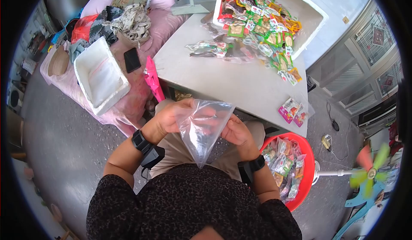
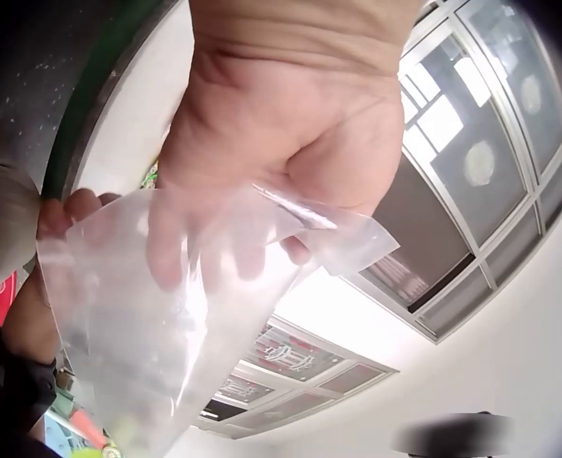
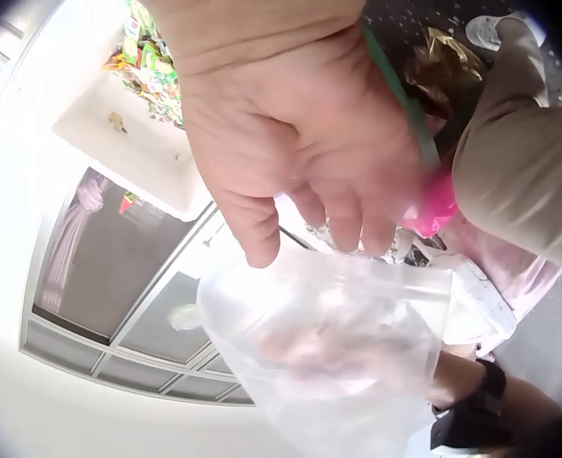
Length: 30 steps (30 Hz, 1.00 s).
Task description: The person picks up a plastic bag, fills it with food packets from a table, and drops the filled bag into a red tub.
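Observation:
A clear plastic bag (image 1: 205, 130) hangs in front of the person's lap, its pointed lower corner downward. The left hand (image 1: 174, 114) holds it near the upper left edge; in the left wrist view, that hand's fingers (image 2: 166, 253) show through the film. At the bag's opposite side is the right hand (image 1: 237, 130). The right wrist view shows the right hand's thumb (image 3: 260, 243) apart from its loosely extended fingers, with fingertips right at the bag's upper edge. No contents show inside the bag.
A white foam box (image 1: 315, 15) spills colourful snack packets (image 1: 257, 23) onto the table (image 1: 214, 79). Two pink-white packets (image 1: 293, 111) lie near its corner. A red tub (image 1: 307, 184) of bagged packets stands right, near a fan (image 1: 371, 173). A second foam box (image 1: 103, 75) sits left.

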### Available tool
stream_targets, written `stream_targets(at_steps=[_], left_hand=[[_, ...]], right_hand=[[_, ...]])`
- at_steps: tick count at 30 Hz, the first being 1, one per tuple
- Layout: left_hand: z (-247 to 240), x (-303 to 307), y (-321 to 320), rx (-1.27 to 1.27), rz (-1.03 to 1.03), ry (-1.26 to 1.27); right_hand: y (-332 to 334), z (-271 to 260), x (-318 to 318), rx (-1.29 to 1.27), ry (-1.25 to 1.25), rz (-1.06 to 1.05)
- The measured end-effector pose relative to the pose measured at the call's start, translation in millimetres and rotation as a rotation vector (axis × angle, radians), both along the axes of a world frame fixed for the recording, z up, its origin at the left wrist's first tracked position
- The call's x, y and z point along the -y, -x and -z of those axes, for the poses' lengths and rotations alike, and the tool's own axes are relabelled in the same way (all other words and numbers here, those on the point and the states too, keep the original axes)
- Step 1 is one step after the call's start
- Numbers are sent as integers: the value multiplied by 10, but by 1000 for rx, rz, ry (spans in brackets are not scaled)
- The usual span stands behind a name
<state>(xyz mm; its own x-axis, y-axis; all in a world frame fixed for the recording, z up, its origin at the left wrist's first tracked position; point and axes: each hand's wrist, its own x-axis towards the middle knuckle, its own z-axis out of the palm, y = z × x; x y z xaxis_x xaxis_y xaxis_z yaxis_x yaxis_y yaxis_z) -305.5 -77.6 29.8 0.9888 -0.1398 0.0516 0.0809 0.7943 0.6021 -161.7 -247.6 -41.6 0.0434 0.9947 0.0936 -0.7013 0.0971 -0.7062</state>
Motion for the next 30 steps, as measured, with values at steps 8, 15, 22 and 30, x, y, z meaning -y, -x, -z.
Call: stream_targets(at_steps=[8,15,22,30], left_hand=[[348,87,-59,58,146,170],[90,-7,-53,-45,33,118],[416,-294,-146,-271,-281,6],[663,-410,-449,-379,-652,-520]], right_hand=[[193,-94,-71,-87,12,-84],[-13,0,112,-144,3,125],[-440,-131,183,63,205,546],[-634,-42,-23,369,360,703]])
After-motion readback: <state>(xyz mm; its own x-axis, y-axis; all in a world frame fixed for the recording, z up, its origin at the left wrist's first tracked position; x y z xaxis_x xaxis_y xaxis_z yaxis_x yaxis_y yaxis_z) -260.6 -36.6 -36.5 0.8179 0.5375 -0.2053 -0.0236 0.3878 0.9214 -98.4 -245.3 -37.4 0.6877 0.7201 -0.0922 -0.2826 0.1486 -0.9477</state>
